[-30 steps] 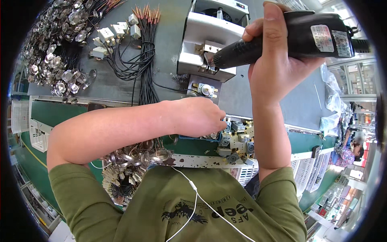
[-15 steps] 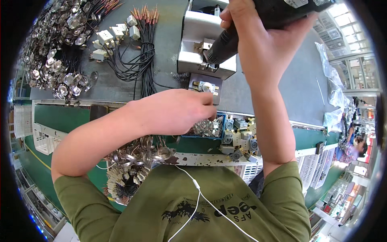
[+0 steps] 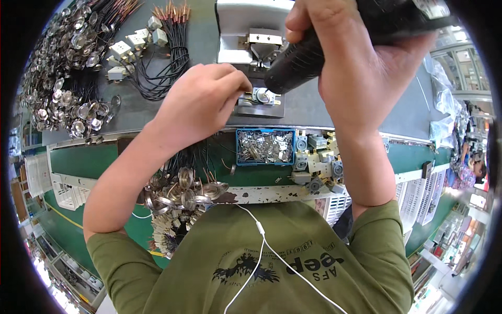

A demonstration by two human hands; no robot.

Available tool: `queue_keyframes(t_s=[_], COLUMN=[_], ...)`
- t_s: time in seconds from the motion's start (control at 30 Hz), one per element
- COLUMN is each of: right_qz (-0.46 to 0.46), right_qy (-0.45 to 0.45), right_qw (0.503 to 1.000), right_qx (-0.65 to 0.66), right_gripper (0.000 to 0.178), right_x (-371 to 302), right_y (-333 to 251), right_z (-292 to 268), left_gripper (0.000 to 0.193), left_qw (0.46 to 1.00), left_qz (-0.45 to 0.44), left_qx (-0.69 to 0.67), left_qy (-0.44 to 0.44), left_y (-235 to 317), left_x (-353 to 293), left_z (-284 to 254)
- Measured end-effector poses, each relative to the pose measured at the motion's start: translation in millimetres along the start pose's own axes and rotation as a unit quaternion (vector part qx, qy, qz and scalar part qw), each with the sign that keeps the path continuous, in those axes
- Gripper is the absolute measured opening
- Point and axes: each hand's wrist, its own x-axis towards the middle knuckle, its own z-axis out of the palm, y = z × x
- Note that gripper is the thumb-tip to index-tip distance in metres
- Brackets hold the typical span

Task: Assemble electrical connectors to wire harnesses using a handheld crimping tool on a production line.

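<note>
My right hand point(image 3: 358, 70) is wrapped round a black electric screwdriver point(image 3: 297, 65), held tilted with its nose down and to the left. Just below that nose lies a small switch-like part point(image 3: 263, 95) with a pale round centre and brass tabs, set on a flat metal block point(image 3: 264, 110). At the part's left side, my left hand point(image 3: 206, 99) has its thumb and fingers pinched together; what they hold is hidden, though a dark wire seems to run there. Behind the block stands a white metal fixture point(image 3: 232, 31) with a bracket on it.
A blue tray point(image 3: 238, 148) of small metal clips sits at the bench edge, beside a pile of similar switch parts point(image 3: 314, 162). Bundled black wires point(image 3: 180, 57), white connector blocks point(image 3: 120, 49) and a heap of round metal-capped wires point(image 3: 68, 99) lie to the left.
My left hand has moved from above the tray of clips, away and to the left, to the part's left side. The screwdriver's nose has shifted off the fixture toward the part.
</note>
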Motion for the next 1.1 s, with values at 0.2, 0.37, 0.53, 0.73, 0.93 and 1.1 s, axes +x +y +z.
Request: queue_keyframes(t_s=[0.2, 0.37, 0.53, 0.73, 0.93, 1.1], right_qz=[-0.055, -0.102, -0.146, 0.085, 0.105, 0.018], right_qy=[0.025, 0.042, 0.052, 0.055, 0.022, -0.048], right_qw=[0.996, 0.986, 0.973, 0.988, 0.988, 0.991], right_qx=[0.069, 0.129, 0.170, 0.114, 0.108, 0.126], right_gripper=[0.053, 0.067, 0.079, 0.101, 0.101, 0.097], right_x=[-7.2, -15.0, -19.3, -27.2, -29.2, -14.8], right_y=[11.4, 21.7, 26.8, 2.6, 1.5, 9.1], right_z=[4.0, 10.6, 9.4, 14.3, 7.8, 2.2], left_gripper=[0.006, 0.010, 0.011, 0.011, 0.012, 0.013], left_qw=[0.997, 0.996, 1.000, 0.999, 0.998, 0.998], left_qz=[0.040, 0.031, -0.010, -0.016, -0.006, -0.009], left_qx=[0.061, 0.074, -0.002, -0.030, -0.053, -0.056], left_qy=[-0.016, -0.026, -0.024, -0.028, -0.025, -0.023], left_y=[-1.4, -2.9, -6.9, -9.7, -10.1, -9.0], left_x=[0.3, -5.8, -7.6, -10.2, -7.3, -6.8], left_z=[22.5, 31.5, 34.5, 32.1, 34.6, 34.4])
